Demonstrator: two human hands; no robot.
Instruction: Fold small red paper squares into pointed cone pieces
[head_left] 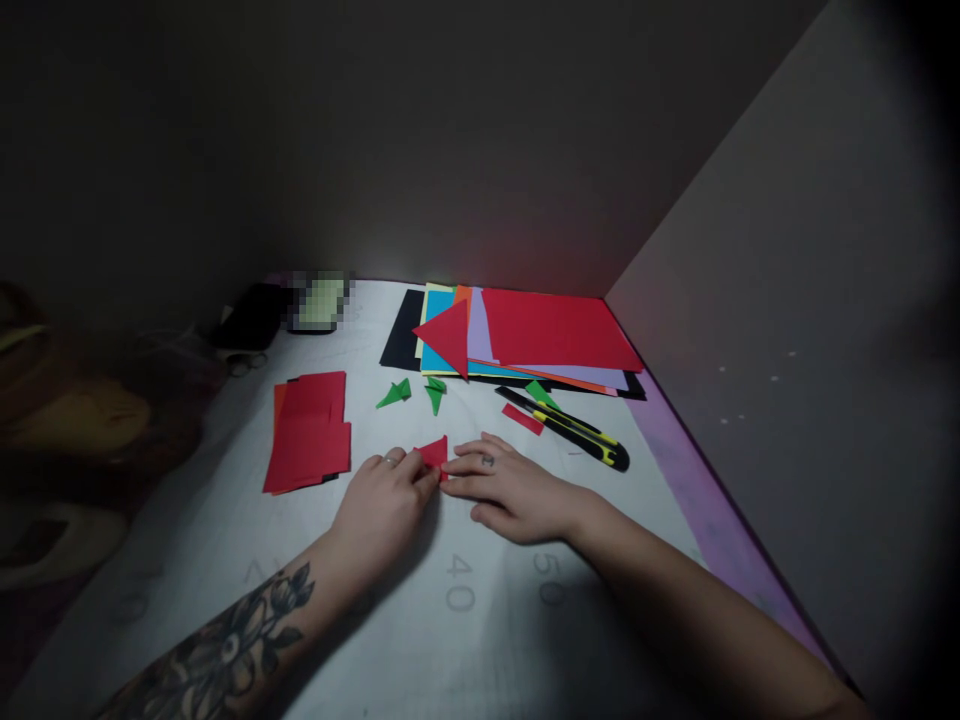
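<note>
A small folded piece of red paper (433,454) lies on the white sheet between my two hands. My left hand (386,497) has its fingers curled and presses the paper's left and lower part, hiding some of it. My right hand (517,488) lies low over the sheet with its fingers stretched out, their tips at the paper's right edge. Just beyond are two small folded green paper pieces (395,393). A black and yellow utility knife (574,428) rests past my right hand, beside a red paper strip (523,419) and a green paper strip (541,395).
Stacked coloured paper sheets (562,328) lie at the back, topped by a red paper triangle (450,338). Red paper pieces (309,430) are piled at the left. Scissor handles (246,364) and a phone-like object (318,304) sit back left. A wall (787,330) rises on the right.
</note>
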